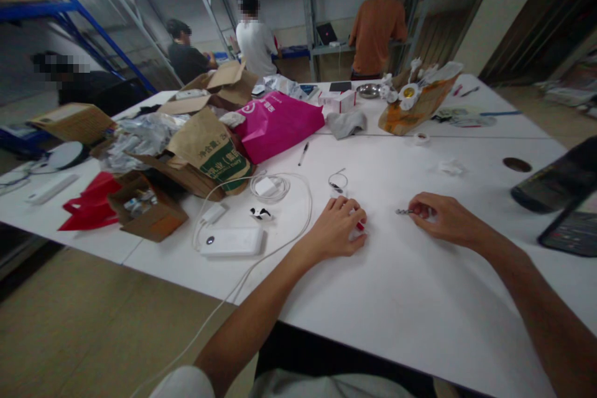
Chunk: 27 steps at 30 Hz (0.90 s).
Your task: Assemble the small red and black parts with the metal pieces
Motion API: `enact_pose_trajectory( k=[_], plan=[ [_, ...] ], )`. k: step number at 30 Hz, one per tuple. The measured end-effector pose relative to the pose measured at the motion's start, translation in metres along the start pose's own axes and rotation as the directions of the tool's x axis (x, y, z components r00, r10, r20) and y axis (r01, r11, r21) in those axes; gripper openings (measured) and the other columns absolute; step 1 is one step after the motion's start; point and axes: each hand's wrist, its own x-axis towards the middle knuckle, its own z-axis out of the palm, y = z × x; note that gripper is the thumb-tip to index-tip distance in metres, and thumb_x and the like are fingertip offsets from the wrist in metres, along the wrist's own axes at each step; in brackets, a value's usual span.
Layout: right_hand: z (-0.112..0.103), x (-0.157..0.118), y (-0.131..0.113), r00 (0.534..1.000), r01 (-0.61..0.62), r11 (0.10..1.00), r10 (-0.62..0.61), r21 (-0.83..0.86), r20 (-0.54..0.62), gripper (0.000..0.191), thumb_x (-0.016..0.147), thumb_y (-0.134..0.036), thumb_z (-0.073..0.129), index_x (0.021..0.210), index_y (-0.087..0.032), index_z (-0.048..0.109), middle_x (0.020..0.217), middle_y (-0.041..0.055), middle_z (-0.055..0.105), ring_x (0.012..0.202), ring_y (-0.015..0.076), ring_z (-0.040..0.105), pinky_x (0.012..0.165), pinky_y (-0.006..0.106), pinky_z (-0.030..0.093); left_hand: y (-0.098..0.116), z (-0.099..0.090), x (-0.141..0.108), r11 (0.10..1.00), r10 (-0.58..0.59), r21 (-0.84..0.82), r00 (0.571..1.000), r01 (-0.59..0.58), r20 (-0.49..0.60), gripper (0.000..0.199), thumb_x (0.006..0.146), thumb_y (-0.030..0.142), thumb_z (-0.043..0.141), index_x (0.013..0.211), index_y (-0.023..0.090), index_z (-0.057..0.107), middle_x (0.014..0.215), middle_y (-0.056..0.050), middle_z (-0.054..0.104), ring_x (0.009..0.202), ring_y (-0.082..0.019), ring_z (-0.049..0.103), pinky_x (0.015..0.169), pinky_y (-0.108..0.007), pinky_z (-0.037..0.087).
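My left hand (339, 227) rests on the white table (387, 298), its fingers curled round a small clear thing with a red part (359, 227); most of it is hidden under the palm. Off to the right, my right hand (438, 216) pinches a short silver, twisted-looking metal piece (402, 211) between thumb and fingers. Its tip points left, towards my other hand. Just beyond my left hand lies a thin looped wire (337, 180) with a small dark part.
Left are a white power bank (233, 241), a coiled white cable (280, 186) and an open cardboard box (148, 206). A pink bag (280, 124) and a pen (303, 153) lie beyond. A black bottle (555, 177) and a phone (571, 224) are right. Several people are at the back.
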Motion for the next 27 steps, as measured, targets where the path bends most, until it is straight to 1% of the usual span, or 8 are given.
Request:
enact_pose_trajectory(
  k=[4, 10, 14, 22, 27],
  plan=[
    [0.001, 0.0, 0.001, 1.0, 0.002, 1.0, -0.002, -0.008, 0.008, 0.013, 0.091, -0.033, 0.064, 0.097, -0.024, 0.071, 0.086, 0.0055, 0.074, 0.075, 0.0233, 0.069, 0.074, 0.039, 0.055, -0.001, -0.004, -0.001, 1.0, 0.011, -0.013, 1.0, -0.011, 0.017, 0.019, 0.094, 0.03, 0.071, 0.112, 0.022, 0.071, 0.131, -0.012, 0.067, 0.119, -0.031, 0.057, 0.108, -0.049, 0.046],
    [0.001, -0.001, 0.0, 1.0, 0.009, 1.0, -0.009, -0.01, 0.006, 0.014, 0.092, -0.034, 0.063, 0.097, -0.023, 0.071, 0.086, 0.0056, 0.073, 0.075, 0.0231, 0.068, 0.074, 0.039, 0.055, -0.005, -0.007, -0.002, 0.999, 0.023, -0.04, 0.999, -0.022, 0.031, 0.017, 0.087, 0.021, 0.068, 0.103, 0.022, 0.073, 0.128, -0.01, 0.067, 0.119, -0.03, 0.057, 0.108, -0.047, 0.046],
    [-0.001, -0.001, -0.003, 1.0, -0.006, 1.0, 0.006, -0.013, 0.011, 0.014, 0.092, -0.034, 0.063, 0.097, -0.024, 0.071, 0.086, 0.0056, 0.073, 0.075, 0.0232, 0.069, 0.074, 0.039, 0.055, -0.006, -0.01, -0.003, 0.998, 0.027, -0.066, 0.999, -0.025, 0.023, 0.012, 0.083, 0.021, 0.07, 0.095, 0.022, 0.074, 0.124, -0.01, 0.069, 0.117, -0.03, 0.057, 0.108, -0.047, 0.045],
    [-0.001, -0.002, -0.001, 1.0, 0.013, 1.0, -0.013, -0.008, -0.008, 0.012, 0.091, -0.033, 0.066, 0.096, -0.024, 0.072, 0.085, 0.0056, 0.075, 0.074, 0.0224, 0.068, 0.073, 0.038, 0.055, -0.006, -0.015, -0.003, 0.996, 0.027, -0.082, 0.999, -0.024, 0.026, 0.007, 0.082, 0.023, 0.073, 0.088, 0.023, 0.073, 0.118, -0.01, 0.07, 0.114, -0.031, 0.059, 0.107, -0.049, 0.047],
    [-0.005, -0.003, -0.003, 0.998, 0.021, 1.0, -0.021, -0.016, -0.057, 0.014, 0.091, -0.036, 0.067, 0.098, -0.024, 0.071, 0.083, 0.0055, 0.074, 0.073, 0.0228, 0.068, 0.073, 0.038, 0.055, -0.006, -0.017, -0.004, 0.994, 0.029, -0.102, 0.999, -0.027, 0.024, 0.007, 0.082, 0.022, 0.074, 0.089, 0.023, 0.073, 0.12, -0.01, 0.071, 0.116, -0.031, 0.06, 0.108, -0.049, 0.047]
  ],
)
